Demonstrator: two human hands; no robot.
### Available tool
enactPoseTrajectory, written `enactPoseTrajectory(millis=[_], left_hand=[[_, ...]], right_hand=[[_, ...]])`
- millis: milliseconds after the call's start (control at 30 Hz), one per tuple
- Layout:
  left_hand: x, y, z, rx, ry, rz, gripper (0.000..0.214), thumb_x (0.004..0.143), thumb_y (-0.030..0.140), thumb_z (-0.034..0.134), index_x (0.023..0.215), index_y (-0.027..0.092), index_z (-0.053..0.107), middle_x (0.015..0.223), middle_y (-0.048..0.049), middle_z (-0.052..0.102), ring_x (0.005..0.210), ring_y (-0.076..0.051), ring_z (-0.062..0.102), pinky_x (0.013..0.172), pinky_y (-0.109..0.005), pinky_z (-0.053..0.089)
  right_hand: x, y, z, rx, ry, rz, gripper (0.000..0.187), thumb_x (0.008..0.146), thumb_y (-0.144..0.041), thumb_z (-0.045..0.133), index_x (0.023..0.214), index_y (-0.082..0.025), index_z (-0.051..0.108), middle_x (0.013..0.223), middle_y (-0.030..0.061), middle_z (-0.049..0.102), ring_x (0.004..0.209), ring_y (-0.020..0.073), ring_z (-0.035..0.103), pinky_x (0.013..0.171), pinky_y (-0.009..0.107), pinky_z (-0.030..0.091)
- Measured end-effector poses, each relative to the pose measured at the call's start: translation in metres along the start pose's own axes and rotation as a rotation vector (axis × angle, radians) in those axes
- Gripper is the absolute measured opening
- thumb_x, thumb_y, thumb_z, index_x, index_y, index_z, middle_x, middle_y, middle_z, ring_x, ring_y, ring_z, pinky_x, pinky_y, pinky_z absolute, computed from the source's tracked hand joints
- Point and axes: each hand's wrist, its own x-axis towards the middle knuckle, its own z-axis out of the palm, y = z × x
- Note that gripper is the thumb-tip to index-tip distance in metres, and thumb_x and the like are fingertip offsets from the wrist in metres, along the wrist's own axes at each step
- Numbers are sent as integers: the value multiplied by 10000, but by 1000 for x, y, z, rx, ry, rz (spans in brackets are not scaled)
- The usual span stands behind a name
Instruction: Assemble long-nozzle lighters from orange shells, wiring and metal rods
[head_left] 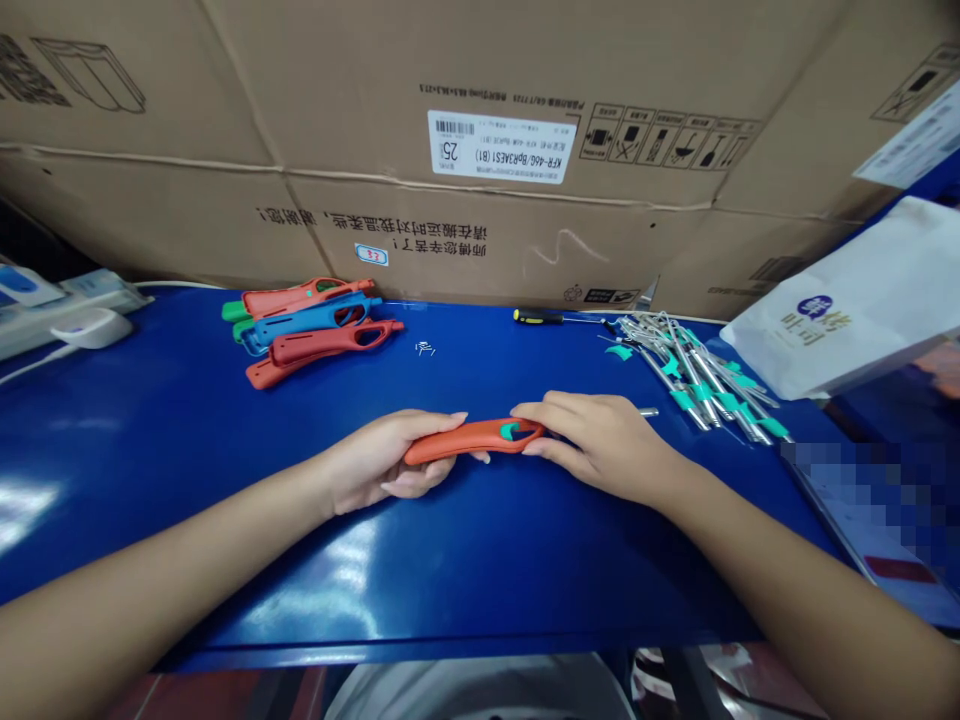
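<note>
Between both hands is an orange utility lighter (pixel 469 440) with a green trigger, lying level just above the blue table. My left hand (pixel 390 460) wraps around its plain end, thumb on top and fingers beneath. My right hand (pixel 592 440) pinches the end with the trigger loop, thumb below and fingers above. A short piece of metal tube (pixel 649 412) shows beyond my right hand; whether it joins the lighter is hidden. Behind my left hand lie several small screws (pixel 425 349). Stacked lighter shells (pixel 322 345) in red, blue, orange and green lie farther left.
A pile of metal lighter tubes with green triggers (pixel 697 380) lies at the right. Near it is a yellow-black screwdriver (pixel 540 317). A large cardboard box (pixel 300 100) walls off the back. A white paper bag (pixel 847 300) stands right; a power strip (pixel 67 310) lies left.
</note>
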Motion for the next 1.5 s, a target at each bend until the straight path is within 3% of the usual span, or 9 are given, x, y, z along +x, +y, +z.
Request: enactPoseTrajectory(millis=[100, 200, 333, 567, 800, 933, 1100, 1267, 1500], left_hand=[[-4, 1, 6, 237, 137, 174, 488, 985, 553, 472, 934, 129, 708, 621, -11, 600, 399, -83, 435, 352, -201, 325], [-10, 1, 12, 682, 245, 458, 356, 976, 473, 566, 1109, 181, 720, 873, -37, 733, 650, -134, 641, 576, -234, 511], [-16, -7, 15, 1068, 189, 703, 274, 1018, 350, 542, 1164, 195, 715, 1030, -59, 762, 884, -182, 707, 798, -274, 529], [-17, -13, 16, 1156, 71, 757, 260, 1041, 325, 508, 1091, 164, 705, 877, -32, 739, 737, -151, 679, 679, -245, 492], [-16, -9, 5, 1311, 105, 802, 307, 1048, 377, 497, 1174, 161, 675, 1006, -63, 756, 810, -182, 710, 711, -271, 498], [-16, -4, 0, 1326, 123, 798, 330, 1047, 404, 493, 1125, 145, 682, 905, -55, 729, 746, -172, 682, 677, -270, 481], [-17, -1, -1, 1354, 112, 734, 356, 1054, 434, 464, 1158, 160, 667, 915, -45, 703, 777, -170, 681, 691, -267, 479], [-14, -7, 2, 1412, 184, 732, 331, 1056, 371, 469, 1290, 177, 600, 1015, -52, 694, 844, -181, 681, 724, -277, 491], [-9, -12, -1, 1341, 223, 826, 270, 1059, 298, 472, 1253, 163, 602, 1075, -67, 698, 936, -189, 676, 813, -291, 514]], right_hand=[[-2, 2, -2, -4, -2, 11, 467, 1081, -493, 307, 1215, -221, 661, 975, 49, 747, 778, 185, 679, 628, 306, 406], [-3, 4, -4, 50, 2, 12, 449, 1090, -459, 305, 1195, -221, 670, 993, 50, 761, 832, 181, 690, 672, 299, 426], [0, -7, -3, 223, -95, -62, 383, 1069, -471, 400, 1170, -223, 674, 1031, 47, 752, 936, 184, 682, 778, 299, 474], [-1, -25, 5, 270, -81, -147, 401, 1084, -389, 354, 1032, -171, 687, 986, 67, 754, 878, 186, 683, 796, 320, 504], [-2, -13, -3, 131, -98, -141, 314, 1051, -376, 464, 1158, -184, 687, 1088, 81, 761, 974, 221, 695, 831, 349, 507], [-6, -1, -6, 45, -43, -138, 243, 1008, -263, 500, 1066, -157, 711, 972, 84, 768, 843, 222, 702, 784, 362, 500], [-7, 3, -5, 29, -37, -137, 296, 1038, -289, 460, 1004, -155, 722, 952, 77, 774, 799, 216, 708, 728, 344, 485], [-3, 0, 1, -76, -46, -133, 338, 1064, -343, 423, 1083, -154, 704, 1000, 78, 774, 783, 225, 707, 692, 350, 462], [-2, 0, 1, -108, 3, -118, 328, 1047, -388, 477, 1102, -152, 699, 961, 64, 759, 837, 226, 689, 745, 342, 442]])
